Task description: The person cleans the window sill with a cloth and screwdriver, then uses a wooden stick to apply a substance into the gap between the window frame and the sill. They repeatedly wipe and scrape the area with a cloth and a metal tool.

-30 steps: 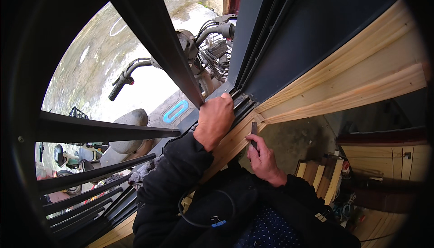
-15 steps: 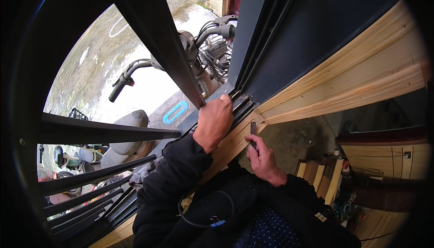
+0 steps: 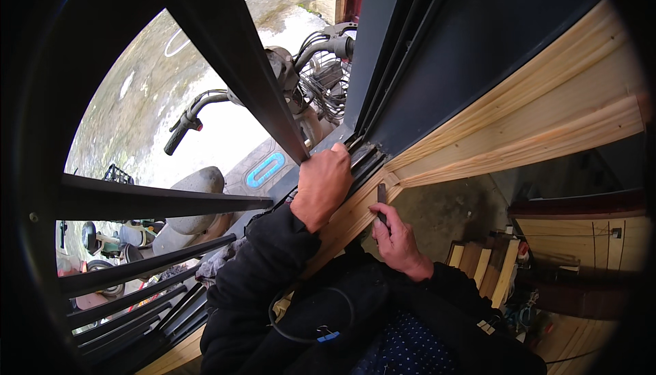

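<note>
My right hand (image 3: 402, 244) is closed round a narrow, flat, dark chisel (image 3: 382, 193). The tip of that blade rests at the pale wooden trim (image 3: 357, 215), close to the corner where two trim pieces meet. Further left, my left hand (image 3: 324, 185) is a fist at the dark metal window frame (image 3: 372, 158), by the lower end of a slanting dark bar (image 3: 263, 81). Its fingertips are turned out of sight, so what they grip is hidden.
Dark bars (image 3: 164, 205) cross the left side. Beyond them stands a scooter (image 3: 198, 190) with its handlebar (image 3: 184, 126) toward the window. A dark panel (image 3: 471, 61) edged by wide wooden trim (image 3: 526, 129) rises at right. Wood strips (image 3: 484, 266) lie below right.
The view has shifted very slightly. Both hands and the chisel stay in nearly the same place, with no visible change of grip.
</note>
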Demonstrator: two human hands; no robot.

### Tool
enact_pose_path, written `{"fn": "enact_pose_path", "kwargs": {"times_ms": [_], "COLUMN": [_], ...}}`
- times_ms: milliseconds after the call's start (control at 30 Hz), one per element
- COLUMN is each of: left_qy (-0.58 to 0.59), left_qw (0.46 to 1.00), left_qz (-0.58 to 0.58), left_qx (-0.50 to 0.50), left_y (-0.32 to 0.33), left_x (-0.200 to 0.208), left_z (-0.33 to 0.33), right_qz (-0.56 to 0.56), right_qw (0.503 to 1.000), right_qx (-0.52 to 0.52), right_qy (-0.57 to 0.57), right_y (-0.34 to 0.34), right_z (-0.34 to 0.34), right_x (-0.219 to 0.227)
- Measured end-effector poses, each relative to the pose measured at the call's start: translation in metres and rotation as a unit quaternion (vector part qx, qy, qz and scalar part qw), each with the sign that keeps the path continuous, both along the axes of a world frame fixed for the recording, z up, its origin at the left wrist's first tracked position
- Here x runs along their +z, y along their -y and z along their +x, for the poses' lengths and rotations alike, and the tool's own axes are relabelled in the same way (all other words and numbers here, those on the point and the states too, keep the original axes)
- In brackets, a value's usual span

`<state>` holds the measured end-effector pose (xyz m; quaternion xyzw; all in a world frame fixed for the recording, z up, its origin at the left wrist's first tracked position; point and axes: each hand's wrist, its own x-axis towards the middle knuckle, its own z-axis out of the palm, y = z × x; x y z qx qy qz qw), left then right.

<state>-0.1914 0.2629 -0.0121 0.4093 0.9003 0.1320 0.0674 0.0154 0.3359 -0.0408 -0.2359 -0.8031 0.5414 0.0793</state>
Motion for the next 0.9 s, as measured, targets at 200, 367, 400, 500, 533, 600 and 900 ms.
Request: {"fn": "enact_pose_path", "kwargs": {"times_ms": [200,367,400,500,533,600,900], "left_qy": [0.007,0.012,0.014,0.011,0.008,0.008,0.029], "left_qw": [1.0,1.0,1.0,1.0,1.0,1.0,1.0], "left_qz": [0.005,-0.002,0.0,0.006,0.008,0.01,-0.008], "left_qx": [-0.006,-0.005,-0.006,-0.005,-0.006,-0.007,-0.005], "left_y": [0.003,0.006,0.006,0.006,0.006,0.007,0.012], "left_x": [-0.002,-0.003,-0.003,-0.003,-0.003,-0.003,-0.001], "left_z": [-0.001,-0.002,-0.002,-0.002,-0.002,-0.001,-0.001], "right_qz": [0.013,0.0,0.003,0.006,0.007,0.007,0.005], "right_qw": [1.0,1.0,1.0,1.0,1.0,1.0,1.0], "right_qx": [0.001,0.001,0.002,0.003,0.004,0.004,0.003], "right_qy": [-0.014,-0.001,-0.007,-0.012,-0.012,-0.011,-0.011], "right_y": [-0.001,-0.002,-0.002,-0.001,-0.001,-0.002,0.0], "right_z": [0.0,0.0,0.0,0.0,0.0,0.0,0.002], "right_x": [-0.001,-0.001,-0.002,-0.002,-0.001,-0.001,-0.002]}}
